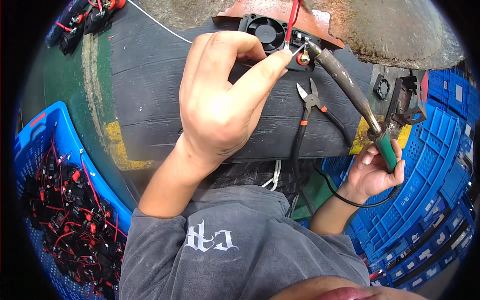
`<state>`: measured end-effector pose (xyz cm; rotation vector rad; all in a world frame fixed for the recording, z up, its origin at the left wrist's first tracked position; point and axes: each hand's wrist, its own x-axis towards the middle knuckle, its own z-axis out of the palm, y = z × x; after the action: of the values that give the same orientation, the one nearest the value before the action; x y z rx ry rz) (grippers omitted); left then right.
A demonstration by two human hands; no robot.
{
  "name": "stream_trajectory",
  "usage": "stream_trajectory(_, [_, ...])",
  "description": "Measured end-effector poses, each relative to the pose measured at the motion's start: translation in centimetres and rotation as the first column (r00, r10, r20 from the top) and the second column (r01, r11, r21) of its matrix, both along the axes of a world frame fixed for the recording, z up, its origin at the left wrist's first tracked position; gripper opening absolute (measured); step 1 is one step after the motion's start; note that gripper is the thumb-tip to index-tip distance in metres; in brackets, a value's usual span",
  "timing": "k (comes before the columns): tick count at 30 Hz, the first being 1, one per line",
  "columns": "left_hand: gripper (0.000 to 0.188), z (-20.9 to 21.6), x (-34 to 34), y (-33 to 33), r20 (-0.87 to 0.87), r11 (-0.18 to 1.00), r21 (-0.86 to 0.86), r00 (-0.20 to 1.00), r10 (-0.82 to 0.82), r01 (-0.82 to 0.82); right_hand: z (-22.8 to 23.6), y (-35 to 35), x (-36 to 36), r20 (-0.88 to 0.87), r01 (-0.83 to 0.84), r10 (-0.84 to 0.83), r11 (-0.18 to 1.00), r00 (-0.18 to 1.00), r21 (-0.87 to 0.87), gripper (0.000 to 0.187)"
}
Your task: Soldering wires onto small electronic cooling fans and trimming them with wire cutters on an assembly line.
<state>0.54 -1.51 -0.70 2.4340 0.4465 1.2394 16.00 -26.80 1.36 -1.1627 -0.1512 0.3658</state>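
My left hand has its thumb and index finger pinched on a thin strand of solder wire, whose end points at a metal terminal. That terminal sits on a black housing with a small fan, near the far edge of the bench. A red wire runs up from the housing beside my fingertips. In my right hand is a soldering iron with a green handle, held around the grip. The iron's tip meets the terminal area, next to a red ring with a metal tab.
Diagonal cutters lie partly spread on the black mat. A small loose fan and a dark metal bracket are at the right. A blue crate of wired parts stands left; blue crates stand right.
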Motion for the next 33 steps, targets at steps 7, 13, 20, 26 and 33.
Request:
stream_trajectory(7, [0.034,-0.16,-0.21,0.22,0.010,1.000,0.009,1.000,0.003,-0.003,-0.03,0.15,-0.03,0.005,-0.031,0.031,1.000,1.000,0.001,0.054])
stream_trajectory(13, [0.033,-0.11,-0.06,0.04,0.004,1.000,-0.005,1.000,-0.001,0.001,0.10,0.37,-0.10,-0.033,0.038,-0.038,0.999,0.999,-0.003,0.052])
stream_trajectory(20, [0.033,-0.09,-0.09,-0.04,-0.018,1.000,-0.012,1.000,0.003,-0.003,-0.12,0.11,-0.13,-0.031,0.020,-0.019,1.000,0.999,0.008,0.052])
stream_trajectory(26, [0.033,-0.04,-0.12,0.02,-0.014,1.000,-0.012,1.000,-0.003,0.003,-0.30,-0.10,0.00,-0.019,-0.008,0.009,1.000,1.000,0.023,0.053])
stream_trajectory(33, [0.033,0.05,-0.22,0.05,0.018,1.000,0.005,1.000,0.024,-0.024,-0.38,-0.14,-0.01,-0.025,-0.027,0.028,0.998,0.999,0.049,0.051])
